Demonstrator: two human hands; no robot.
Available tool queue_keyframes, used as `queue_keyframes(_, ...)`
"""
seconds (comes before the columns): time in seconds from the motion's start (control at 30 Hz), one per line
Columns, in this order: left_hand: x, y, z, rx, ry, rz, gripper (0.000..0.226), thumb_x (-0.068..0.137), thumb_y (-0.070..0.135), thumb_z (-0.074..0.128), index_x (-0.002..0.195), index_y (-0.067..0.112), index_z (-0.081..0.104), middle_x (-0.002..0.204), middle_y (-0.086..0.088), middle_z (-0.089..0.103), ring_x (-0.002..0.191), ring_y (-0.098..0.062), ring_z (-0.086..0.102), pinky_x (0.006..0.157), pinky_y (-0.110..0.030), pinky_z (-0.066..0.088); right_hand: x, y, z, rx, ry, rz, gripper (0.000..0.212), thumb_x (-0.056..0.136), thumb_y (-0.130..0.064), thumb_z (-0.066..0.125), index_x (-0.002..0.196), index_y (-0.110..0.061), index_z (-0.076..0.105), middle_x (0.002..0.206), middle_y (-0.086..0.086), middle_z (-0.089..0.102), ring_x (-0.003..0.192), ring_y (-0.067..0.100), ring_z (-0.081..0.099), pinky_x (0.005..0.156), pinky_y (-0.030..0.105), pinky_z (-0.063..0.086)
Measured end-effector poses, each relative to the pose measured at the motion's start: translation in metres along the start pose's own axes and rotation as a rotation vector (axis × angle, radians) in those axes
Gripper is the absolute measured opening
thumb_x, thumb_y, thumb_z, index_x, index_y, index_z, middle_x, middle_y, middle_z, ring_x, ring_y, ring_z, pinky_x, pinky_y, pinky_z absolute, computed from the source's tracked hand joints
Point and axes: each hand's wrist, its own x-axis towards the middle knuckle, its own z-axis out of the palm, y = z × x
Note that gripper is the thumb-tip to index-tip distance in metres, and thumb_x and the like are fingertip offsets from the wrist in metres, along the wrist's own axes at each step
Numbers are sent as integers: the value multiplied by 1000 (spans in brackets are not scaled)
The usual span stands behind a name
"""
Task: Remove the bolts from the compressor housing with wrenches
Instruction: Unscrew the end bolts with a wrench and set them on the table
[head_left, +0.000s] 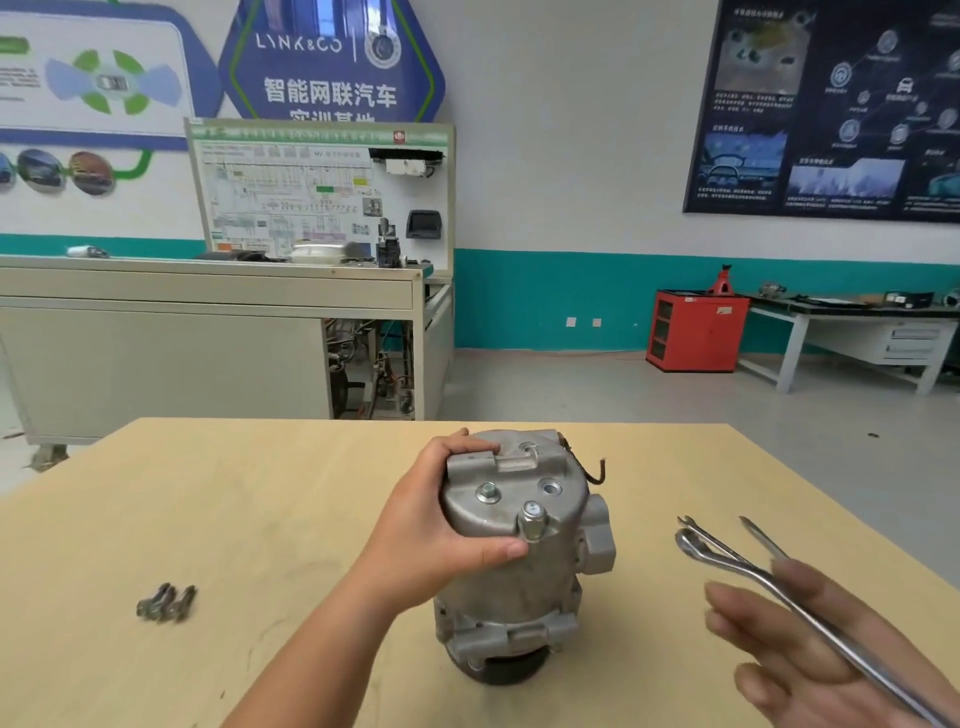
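Grey metal compressor (519, 582) stands upright near the middle of the wooden table (260, 493), and the left hand (441, 525) grips its top end, fingers curled over the far edge and thumb pressed against the near side. Three loose bolts (166, 603) lie together well to the left, so part of the job looks done. On the top face, two empty holes (550, 487) show, one seated bolt (487, 492) sits flush, and one raised bolt (532, 521) stands proud at the near rim, seemingly backed out partway. At least these two remain to come out. The right hand (800, 654) is blurred at the lower right, fingers fairly straight and a little apart; a long wrench (769, 587) crosses it, but I cannot tell whether it is actually held. A second wrench (761, 535) lies just beyond.
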Motion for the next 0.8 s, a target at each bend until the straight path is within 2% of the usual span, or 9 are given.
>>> queue_keyframes(0.07, -4, 7, 11, 35, 70, -47, 79, 42, 51, 86, 110, 32, 52, 113, 16, 62, 108, -4, 59, 86, -18, 48, 9, 7, 10, 24, -186, -48, 28, 86, -15, 64, 90, 12, 59, 78, 41, 52, 72, 42, 57, 65, 36, 45)
queue_keyframes(0.13, -8, 17, 27, 110, 171, -80, 75, 42, 55, 82, 107, 39, 48, 115, 14, 57, 112, -10, 56, 92, -32, 49, 9, 24, 37, -188, -328, -268, 19, 91, -11, 56, 79, 3, 49, 57, 20, 42, 48, 25, 38, 44, 33, 28)
queue_keyframes(0.2, -12, 26, 43, 211, 294, -72, 69, 45, 53, 80, 104, 41, 46, 114, 16, 52, 116, -10, 48, 96, -38, 44, 13, 42, 49, -699, -152, -453, 13, 88, -17, 54, 81, -22, 63, 57, 4, 50, 47, 18, 44, 43, 25, 32)
queue_keyframes(0.27, -14, 32, 57, 287, 376, -70, 67, 50, 41, 85, 101, 41, 42, 114, 19, 46, 127, -14, 38, 103, -42, 37, 20, 55, 52, -1050, 161, -447, 29, 80, -14, 58, 68, -38, 69, 52, -13, 55, 47, 3, 50, 47, 15, 39)
queue_keyframes(0.33, -17, 34, 66, 288, 400, -53, 56, 61, 36, 76, 100, 45, 37, 116, 30, 34, 138, -14, 24, 111, -44, 27, 27, 65, 61, -1006, 308, -297, 29, 68, -14, 64, 65, -43, 69, 50, -9, 57, 46, -2, 50, 49, 6, 41)
queue_keyframes(0.43, -22, 32, 69, 320, 368, -5, 44, 61, 50, 39, 105, 49, 33, 117, 36, 25, 139, -3, 10, 115, -34, 13, 35, 70, 68, -950, 379, -211, 45, 55, -19, 60, 89, -47, 66, 58, -9, 55, 51, 0, 51, 56, 6, 43)
queue_keyframes(0.53, -26, 26, 59, 330, 357, 63, 53, 66, 56, 41, 118, 48, 33, 125, 40, 25, 138, -5, 13, 107, -24, 10, 35, 66, 71, -946, 346, -155, 51, 53, -16, 59, 94, -47, 65, 57, -10, 51, 49, -2, 48, 55, 6, 40)
queue_keyframes(0.63, -27, 19, 52, 396, 351, 140, 54, 70, 57, 47, 122, 47, 38, 118, 27, 38, 135, -15, 24, 104, -29, 16, 36, 61, 78, -933, 295, -87, 51, 48, -27, 62, 93, -48, 65, 57, -11, 51, 50, -3, 49, 54, 7, 41)
queue_keyframes(0.8, -26, 14, 51, 456, 351, 202, 46, 84, 70, 37, 123, 46, 43, 110, 7, 48, 133, -27, 32, 97, -43, 27, 31, 58, 85, -1172, 366, -78, 48, 58, -21, 53, 87, -56, 64, 62, -7, 60, 55, -3, 55, 58, 6, 42)
